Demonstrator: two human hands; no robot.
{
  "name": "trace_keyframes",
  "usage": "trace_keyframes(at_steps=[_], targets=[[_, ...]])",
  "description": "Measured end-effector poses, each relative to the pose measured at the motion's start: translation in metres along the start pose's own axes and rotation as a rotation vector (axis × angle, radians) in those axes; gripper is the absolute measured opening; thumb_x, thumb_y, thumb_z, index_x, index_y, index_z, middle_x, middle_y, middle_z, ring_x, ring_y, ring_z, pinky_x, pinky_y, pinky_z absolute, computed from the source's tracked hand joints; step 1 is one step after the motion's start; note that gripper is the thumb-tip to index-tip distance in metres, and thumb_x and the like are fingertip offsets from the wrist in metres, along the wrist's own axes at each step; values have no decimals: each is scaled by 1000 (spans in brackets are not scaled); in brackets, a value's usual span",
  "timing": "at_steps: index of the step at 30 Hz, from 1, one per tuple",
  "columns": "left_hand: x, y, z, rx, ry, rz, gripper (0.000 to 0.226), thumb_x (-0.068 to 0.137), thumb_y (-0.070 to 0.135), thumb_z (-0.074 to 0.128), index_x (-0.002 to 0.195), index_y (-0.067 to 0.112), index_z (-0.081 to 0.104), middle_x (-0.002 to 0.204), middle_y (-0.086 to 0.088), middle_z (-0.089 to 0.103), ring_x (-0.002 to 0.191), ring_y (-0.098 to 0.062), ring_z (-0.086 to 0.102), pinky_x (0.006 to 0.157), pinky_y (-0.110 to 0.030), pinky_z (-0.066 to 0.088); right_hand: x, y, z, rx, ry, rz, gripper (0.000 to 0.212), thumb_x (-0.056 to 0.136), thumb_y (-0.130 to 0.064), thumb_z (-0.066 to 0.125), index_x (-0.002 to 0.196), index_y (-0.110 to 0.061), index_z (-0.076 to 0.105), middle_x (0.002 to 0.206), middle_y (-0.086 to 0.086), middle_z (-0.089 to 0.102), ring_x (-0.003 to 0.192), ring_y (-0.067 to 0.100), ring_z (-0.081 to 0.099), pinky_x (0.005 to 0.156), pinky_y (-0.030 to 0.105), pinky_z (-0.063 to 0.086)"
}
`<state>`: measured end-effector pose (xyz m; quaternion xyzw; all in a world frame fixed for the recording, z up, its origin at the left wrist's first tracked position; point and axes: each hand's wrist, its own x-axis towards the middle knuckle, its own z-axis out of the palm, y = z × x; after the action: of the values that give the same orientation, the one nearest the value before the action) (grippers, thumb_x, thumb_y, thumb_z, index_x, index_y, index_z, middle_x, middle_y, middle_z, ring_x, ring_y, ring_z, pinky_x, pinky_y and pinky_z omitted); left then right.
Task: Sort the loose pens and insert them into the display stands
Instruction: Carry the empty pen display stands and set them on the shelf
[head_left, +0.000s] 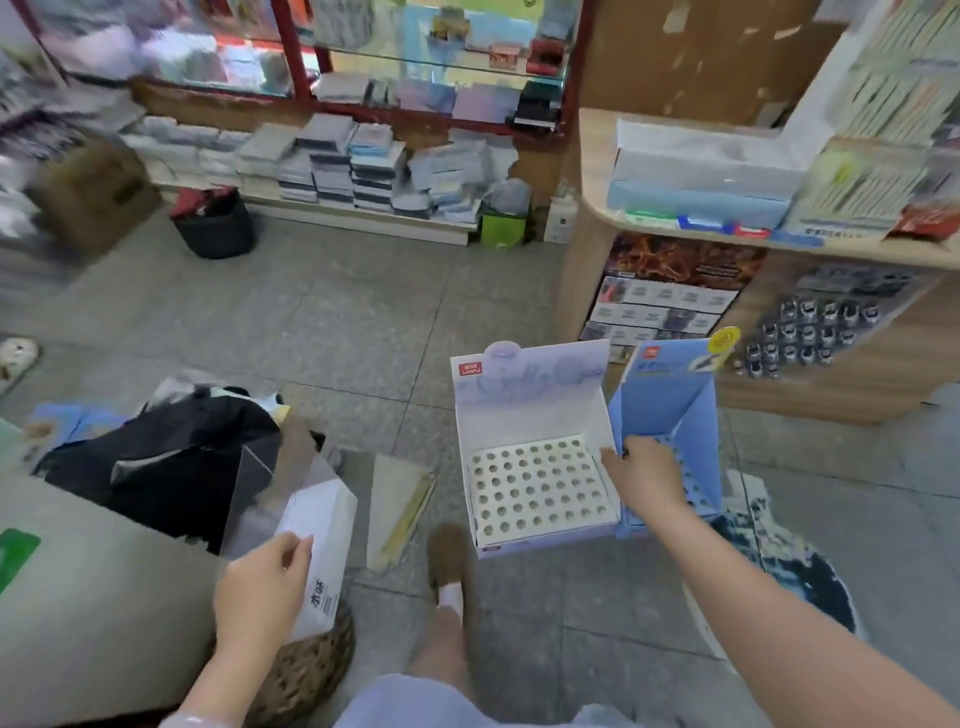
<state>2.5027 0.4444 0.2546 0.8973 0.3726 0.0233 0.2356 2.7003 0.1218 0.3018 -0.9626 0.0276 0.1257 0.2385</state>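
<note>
White stand (535, 483) empty, upright on floor; blue stand (670, 405) beside, touching.

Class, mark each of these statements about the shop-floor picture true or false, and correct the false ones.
1. The white cardboard display stand with round holes has pens in every hole. False: its holes show no pens.
2. The right hand holds the blue cardboard display stand at its edge. True.
3. The left hand is idle. False: it holds a white rectangular box with black print.
4. The blue stand is to the right of the white stand. True.
5. Both stands are on the wooden counter. False: they are low, over the grey tiled floor.
</note>
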Motion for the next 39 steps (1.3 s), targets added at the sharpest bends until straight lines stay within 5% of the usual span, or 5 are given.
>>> trace_keyframes(at_steps=[12, 26, 39], targets=[[336, 140, -12, -47, 54, 104, 32, 91, 25, 53, 65, 7, 59, 64, -13, 64, 67, -34, 57, 58, -37, 39, 281, -174, -16, 40, 72, -12, 44, 91, -17, 50, 56, -14, 23, 51, 1, 25, 47, 16, 25, 50, 31, 12], [651, 178, -49, -227, 177, -185, 34, 91, 20, 53, 64, 1, 55, 59, -13, 62, 59, -28, 56, 57, -37, 40, 611, -445, 48, 4, -80, -280, 46, 90, -16, 52, 55, -13, 22, 50, 2, 23, 47, 17, 23, 52, 30, 13], [867, 51, -112, -172, 281, -598, 33, 91, 26, 53, 63, 10, 60, 59, -12, 63, 66, -34, 58, 57, -36, 40, 751, -818, 189, -45, -268, -563, 43, 88, -11, 48, 56, -15, 21, 49, 1, 20, 48, 16, 17, 50, 30, 9]])
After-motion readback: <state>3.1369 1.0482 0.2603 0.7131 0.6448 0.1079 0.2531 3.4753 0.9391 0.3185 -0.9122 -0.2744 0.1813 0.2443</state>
